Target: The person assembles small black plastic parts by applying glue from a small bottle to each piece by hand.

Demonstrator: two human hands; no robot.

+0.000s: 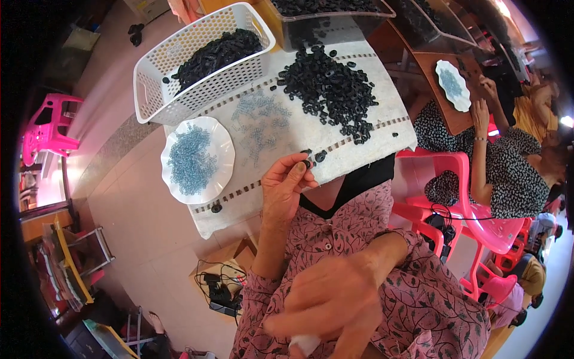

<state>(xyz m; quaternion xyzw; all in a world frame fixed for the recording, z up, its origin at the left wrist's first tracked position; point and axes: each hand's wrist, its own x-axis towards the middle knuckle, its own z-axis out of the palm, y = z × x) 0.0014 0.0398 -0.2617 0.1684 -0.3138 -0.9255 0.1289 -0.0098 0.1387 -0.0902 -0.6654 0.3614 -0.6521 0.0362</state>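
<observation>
My left hand (pixel 286 182) is at the front edge of the cloth-covered table, its thumb and finger pinched on a small black ring-shaped piece (pixel 307 163). Another black piece (pixel 320 156) lies on the cloth just beside the fingertips. My right hand (pixel 335 296) is raised close in front of my chest, smeared by motion, with its fingers partly curled. A whitish patch (pixel 306 344) shows at its fingers; I cannot make out whether it is held or wrapped on. Farther back spreads a heap of black pieces (pixel 329 90), with clear bluish bits (pixel 260 122) scattered left of it.
A white scalloped plate (pixel 224 155) of bluish bits sits at the table's left. Behind stand a white perforated basket (pixel 239 69) of black pieces and a clear bin (pixel 335 27). On the right, a person sits by a pink chair (pixel 487 227). A cardboard box (pixel 239 263) with cables is below.
</observation>
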